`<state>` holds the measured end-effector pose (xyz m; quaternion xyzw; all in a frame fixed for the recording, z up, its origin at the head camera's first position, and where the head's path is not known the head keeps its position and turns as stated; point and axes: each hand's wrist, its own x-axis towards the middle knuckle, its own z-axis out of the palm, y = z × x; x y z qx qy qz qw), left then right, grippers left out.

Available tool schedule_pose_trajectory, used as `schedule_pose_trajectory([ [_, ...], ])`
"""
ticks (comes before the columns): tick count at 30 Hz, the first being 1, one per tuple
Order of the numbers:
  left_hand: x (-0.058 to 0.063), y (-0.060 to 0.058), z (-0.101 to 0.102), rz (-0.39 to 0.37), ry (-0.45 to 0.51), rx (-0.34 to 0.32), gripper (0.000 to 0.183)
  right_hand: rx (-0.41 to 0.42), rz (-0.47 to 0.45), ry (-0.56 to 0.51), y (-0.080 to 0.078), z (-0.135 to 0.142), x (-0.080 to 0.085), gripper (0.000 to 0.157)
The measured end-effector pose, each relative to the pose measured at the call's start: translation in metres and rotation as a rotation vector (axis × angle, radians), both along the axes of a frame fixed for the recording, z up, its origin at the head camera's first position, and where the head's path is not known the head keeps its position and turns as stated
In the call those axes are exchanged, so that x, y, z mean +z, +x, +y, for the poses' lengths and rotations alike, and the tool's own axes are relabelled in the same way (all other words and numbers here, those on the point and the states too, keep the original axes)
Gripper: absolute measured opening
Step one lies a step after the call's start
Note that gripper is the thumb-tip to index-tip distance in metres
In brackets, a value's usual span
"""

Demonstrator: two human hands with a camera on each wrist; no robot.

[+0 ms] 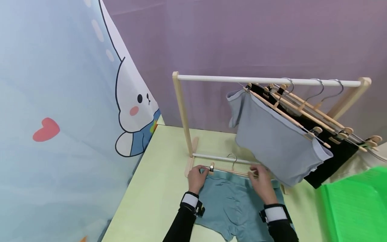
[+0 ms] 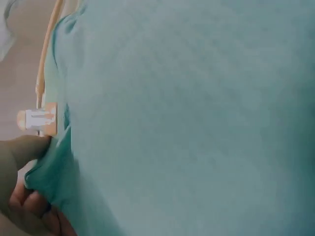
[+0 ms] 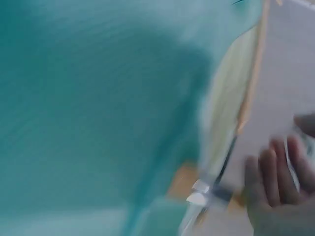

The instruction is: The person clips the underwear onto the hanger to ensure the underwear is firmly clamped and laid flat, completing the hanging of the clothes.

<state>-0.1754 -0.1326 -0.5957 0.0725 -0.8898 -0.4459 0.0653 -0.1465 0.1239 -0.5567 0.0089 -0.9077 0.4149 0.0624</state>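
Note:
Teal shorts (image 1: 232, 201) lie spread out, waistband toward a wooden clip hanger (image 1: 240, 173). My left hand (image 1: 196, 179) pinches the waistband corner beside one clip (image 2: 40, 120). That clip sits at the waistband's edge in the left wrist view, with the thumb just under it. My right hand (image 1: 263, 184) is over the waistband's other side. In the right wrist view its fingers (image 3: 275, 172) are loosely bent near the second clip (image 3: 197, 191), thumb apart, with nothing visible between them. Motion blurs this view, and the hand covers that clip in the head view.
A white-railed wooden rack (image 1: 211, 78) stands behind the shorts. On its right side hang a grey-blue shirt (image 1: 269, 134) and a black garment (image 1: 335, 151) on clip hangers, reaching close to my right hand. A green basket (image 1: 356, 205) is at the right.

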Motion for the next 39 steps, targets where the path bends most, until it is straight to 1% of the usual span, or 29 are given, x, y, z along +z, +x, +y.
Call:
schedule_pose_trajectory([
  [3,0.001,-0.001,0.004,0.009,-0.02,0.044,0.012,-0.137,0.056,0.081,0.014,0.017,-0.007,0.03],
  [4,0.002,-0.001,0.005,0.006,-0.02,0.051,0.012,-0.164,0.055,0.105,0.018,0.022,-0.009,0.034],
  [6,0.002,0.0,0.006,0.0,-0.018,0.055,0.012,-0.185,0.007,0.144,0.023,0.03,-0.012,0.044],
  [7,0.003,0.0,0.005,-0.007,-0.011,0.054,0.012,-0.183,-0.031,0.163,0.024,0.034,-0.013,0.049],
  [9,0.004,0.001,0.004,-0.018,0.001,0.05,0.012,-0.154,-0.108,0.204,0.023,0.04,-0.018,0.056],
  [10,0.005,0.002,0.003,-0.022,0.008,0.047,0.012,-0.138,-0.146,0.216,0.022,0.043,-0.021,0.057],
  [12,0.007,0.002,0.001,-0.031,0.016,0.041,0.012,-0.113,-0.192,0.245,0.019,0.047,-0.027,0.052],
  [14,0.008,0.001,0.0,-0.036,0.015,0.031,0.012,-0.099,-0.207,0.252,0.016,0.048,-0.031,0.046],
  [16,0.01,0.0,0.0,-0.043,-0.003,0.02,0.012,-0.095,-0.208,0.246,0.013,0.049,-0.032,0.043],
  [19,0.016,-0.002,0.002,-0.036,-0.076,0.016,0.013,-0.09,-0.203,0.241,0.012,0.05,-0.033,0.042],
  [20,0.02,-0.002,0.003,-0.02,-0.106,0.023,0.014,-0.089,-0.201,0.238,0.012,0.05,-0.032,0.041],
  [22,0.032,-0.004,0.004,0.042,-0.145,0.06,0.015,-0.082,-0.199,0.227,0.013,0.052,-0.033,0.039],
  [24,0.047,-0.007,0.003,0.151,-0.147,0.12,0.015,-0.073,-0.193,0.201,0.015,0.054,-0.033,0.036],
  [27,0.076,-0.015,-0.003,0.338,-0.103,0.226,0.013,-0.049,-0.159,0.165,0.02,0.057,-0.033,0.03],
  [29,0.094,-0.023,-0.008,0.427,-0.052,0.278,0.017,-0.039,-0.121,0.163,0.022,0.059,-0.033,0.025],
  [30,0.103,-0.027,-0.01,0.458,-0.025,0.297,0.02,-0.032,-0.098,0.167,0.024,0.059,-0.033,0.023],
  [32,0.121,-0.036,-0.015,0.499,0.023,0.323,0.027,-0.01,-0.069,0.185,0.027,0.059,-0.032,0.023],
  [34,0.136,-0.045,-0.02,0.523,0.057,0.318,0.035,0.022,-0.072,0.184,0.029,0.059,-0.031,0.026],
  [36,0.148,-0.054,-0.024,0.532,0.071,0.289,0.043,0.062,-0.105,0.173,0.031,0.059,-0.03,0.027],
  [39,0.161,-0.063,-0.028,0.487,0.085,0.222,0.055,0.121,-0.164,0.126,0.034,0.059,-0.028,0.022],
])
